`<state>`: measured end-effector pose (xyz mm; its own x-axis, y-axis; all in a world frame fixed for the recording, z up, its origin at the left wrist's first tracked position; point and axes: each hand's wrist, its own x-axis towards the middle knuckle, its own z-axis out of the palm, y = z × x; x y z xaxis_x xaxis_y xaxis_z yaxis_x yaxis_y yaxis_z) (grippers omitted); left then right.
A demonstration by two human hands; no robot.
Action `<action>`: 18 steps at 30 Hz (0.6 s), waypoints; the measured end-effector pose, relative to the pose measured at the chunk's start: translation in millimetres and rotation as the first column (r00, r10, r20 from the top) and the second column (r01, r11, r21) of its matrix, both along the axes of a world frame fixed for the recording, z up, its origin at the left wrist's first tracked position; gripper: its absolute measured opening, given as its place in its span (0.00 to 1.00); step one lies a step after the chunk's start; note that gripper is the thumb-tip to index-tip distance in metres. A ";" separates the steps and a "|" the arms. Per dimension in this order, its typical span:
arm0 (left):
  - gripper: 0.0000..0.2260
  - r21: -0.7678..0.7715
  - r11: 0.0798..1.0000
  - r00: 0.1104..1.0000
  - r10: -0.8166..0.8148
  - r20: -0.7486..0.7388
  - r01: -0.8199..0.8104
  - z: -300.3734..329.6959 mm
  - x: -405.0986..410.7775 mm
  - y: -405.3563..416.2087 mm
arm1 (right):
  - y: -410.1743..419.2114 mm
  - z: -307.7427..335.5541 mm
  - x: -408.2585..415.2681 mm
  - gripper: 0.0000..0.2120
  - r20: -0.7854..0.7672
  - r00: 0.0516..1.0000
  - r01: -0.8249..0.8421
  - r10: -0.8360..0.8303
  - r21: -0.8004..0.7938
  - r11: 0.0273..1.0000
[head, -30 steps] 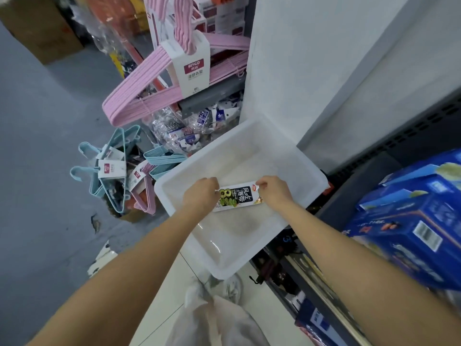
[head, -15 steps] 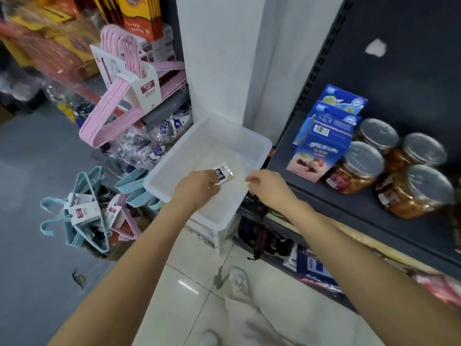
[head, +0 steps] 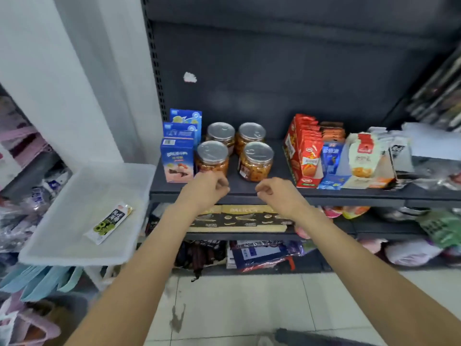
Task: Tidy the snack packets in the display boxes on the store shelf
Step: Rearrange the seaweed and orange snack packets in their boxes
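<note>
A single snack packet [head: 109,222] lies flat in the white tray [head: 50,255] at left; black label with green rings, script unreadable. Judged light, limp and slick; best pinched at a sealed end. The left hand [head: 208,187] and right hand [head: 275,192] hover empty, fingers loosely curled, at the shelf [head: 324,193] edge. At right, the display boxes [head: 331,178] hold upright packets [head: 361,156], some leaning; print illegible.

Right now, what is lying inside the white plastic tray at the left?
One snack packet, black and white with green rings printed on it, lies flat in the white plastic tray. Nothing else shows inside; what is under the packet is hidden.
</note>
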<state>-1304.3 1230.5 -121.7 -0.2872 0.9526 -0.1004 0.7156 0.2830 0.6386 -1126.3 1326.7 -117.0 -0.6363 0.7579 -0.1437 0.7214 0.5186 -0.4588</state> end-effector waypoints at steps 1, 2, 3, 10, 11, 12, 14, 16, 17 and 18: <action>0.08 0.020 1.000 1.000 -0.020 -0.006 0.020 6.4 15.8 14.6 | 9.7 2.8 20.3 0.12 -0.008 0.999 0.034 -0.034 0.000 0.999; 0.07 0.036 0.998 0.999 -0.042 -0.023 0.042 11.6 31.7 29.8 | 20.4 4.8 40.0 0.12 -0.014 0.998 0.064 -0.064 0.000 0.998; 0.07 0.044 0.997 0.997 -0.064 -0.048 0.066 15.9 47.8 45.2 | 31.8 6.5 58.9 0.12 -0.019 0.996 0.090 -0.090 0.004 0.996; 0.10 0.014 0.983 0.942 -0.173 -0.287 0.185 32.9 154.3 149.5 | 119.8 18.6 165.6 0.13 -0.029 0.982 0.188 -0.187 0.048 0.981; 0.11 0.001 0.979 0.938 -0.193 -0.288 0.202 33.1 164.2 162.4 | 131.6 19.2 176.7 0.13 -0.038 0.979 0.201 -0.199 0.045 0.979; 0.12 -0.016 0.977 0.939 -0.209 -0.272 0.213 32.8 171.9 174.5 | 143.1 18.9 186.7 0.13 -0.045 0.977 0.212 -0.210 0.035 0.977; 0.13 -0.040 0.975 0.950 -0.222 -0.219 0.219 32.0 183.6 195.7 | 162.8 19.5 202.7 0.13 -0.063 0.974 0.221 -0.220 0.007 0.975; 0.12 -0.044 0.970 0.954 -0.242 -0.176 0.238 31.7 191.5 215.1 | 181.1 19.4 213.9 0.13 -0.084 0.970 0.226 -0.227 -0.020 0.974; 0.12 -0.042 0.966 0.952 -0.259 -0.162 0.256 32.0 194.8 224.5 | 190.5 19.2 217.6 0.13 -0.085 0.970 0.228 -0.229 -0.022 0.973; 0.11 -0.042 0.960 0.948 -0.278 -0.157 0.275 32.0 197.2 234.6 | 199.8 18.8 220.6 0.13 -0.082 0.968 0.235 -0.235 -0.016 0.972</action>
<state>-1107.1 1465.1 -89.7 -0.0262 0.9953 -0.0936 0.8597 0.0702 0.5059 -905.8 1526.5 -98.2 -0.4501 0.8870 -0.1027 0.7822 0.3362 -0.5246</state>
